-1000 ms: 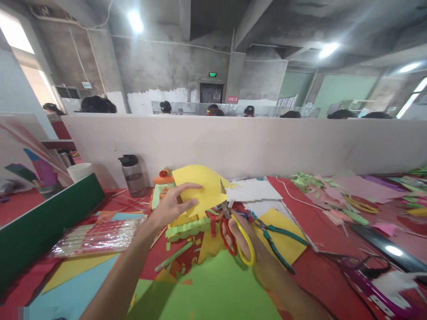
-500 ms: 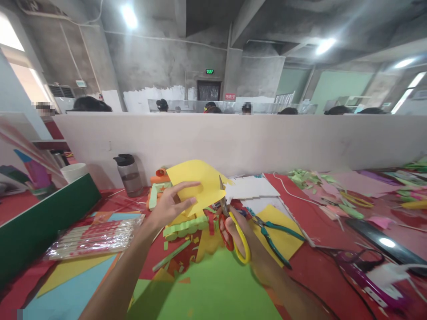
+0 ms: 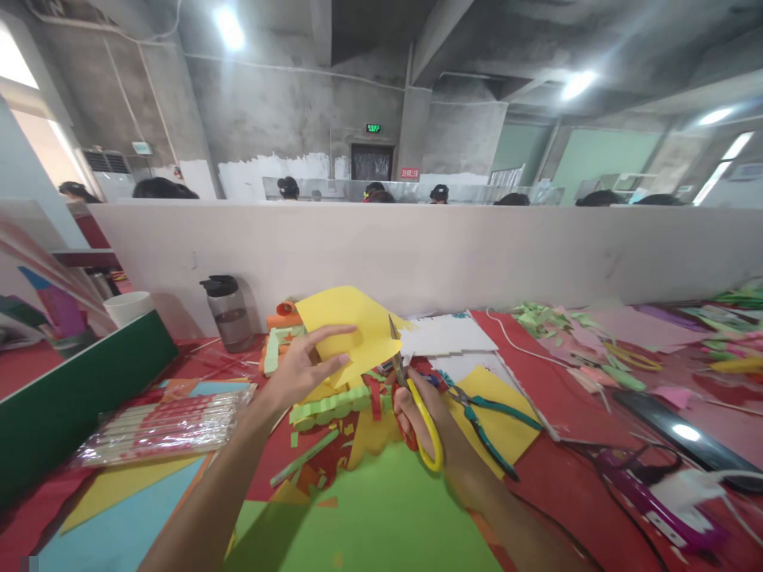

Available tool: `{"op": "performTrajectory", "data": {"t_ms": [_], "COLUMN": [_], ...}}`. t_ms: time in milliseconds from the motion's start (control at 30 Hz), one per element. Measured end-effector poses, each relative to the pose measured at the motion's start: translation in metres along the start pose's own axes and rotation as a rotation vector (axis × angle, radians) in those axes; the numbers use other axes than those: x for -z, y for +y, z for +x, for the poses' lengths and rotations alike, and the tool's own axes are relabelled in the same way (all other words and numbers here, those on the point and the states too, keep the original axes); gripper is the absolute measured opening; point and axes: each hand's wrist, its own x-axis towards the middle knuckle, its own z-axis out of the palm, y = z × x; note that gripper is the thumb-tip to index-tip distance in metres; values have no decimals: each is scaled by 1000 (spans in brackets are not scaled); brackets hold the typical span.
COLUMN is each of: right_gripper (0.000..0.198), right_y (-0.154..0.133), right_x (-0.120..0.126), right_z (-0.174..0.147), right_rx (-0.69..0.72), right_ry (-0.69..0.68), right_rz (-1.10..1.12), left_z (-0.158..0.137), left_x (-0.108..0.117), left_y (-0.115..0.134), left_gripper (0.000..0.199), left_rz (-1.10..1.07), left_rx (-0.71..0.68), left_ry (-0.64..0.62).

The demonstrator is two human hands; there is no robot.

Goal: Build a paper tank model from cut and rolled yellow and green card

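Above the cluttered worktop (image 3: 572,477), centre: yellow paper (image 3: 349,330), pinched by left hand (image 3: 304,365), raised clear for cutting. Right hand (image 3: 438,437), fingers through scissors (image 3: 411,397) handles, blades at paper's right edge. Pliers (image 3: 486,417) just right; water bottle (image 3: 228,311) far left.

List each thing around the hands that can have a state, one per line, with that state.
left hand: pinching the yellow paper, fingers spread
right hand: gripping the scissors handles
yellow paper: held up off the table, curved
scissors: blades at the paper's right edge, nearly closed
pliers: lying on the table, handles apart
water bottle: upright, lid closed
white cup: upright
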Motion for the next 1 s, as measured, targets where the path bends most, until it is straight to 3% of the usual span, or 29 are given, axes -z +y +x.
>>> {"op": "performTrajectory", "data": {"t_ms": [367, 567, 1000], "right_gripper": [43, 44, 39], "right_y": [14, 14, 17], "right_x": [0, -1, -4], "right_z": [4, 4, 3], "right_rx": [82, 50, 62], "right_ry": [4, -15, 21], "right_rz": [19, 13, 9], "left_z": [1, 1, 2], "left_x": [1, 2, 1], "left_y": [3, 4, 0], "left_gripper": [40, 38, 42], "left_rz": [-93, 7, -52], "left_rx": [-11, -54, -4], "left_ry": [-5, -29, -40]}}
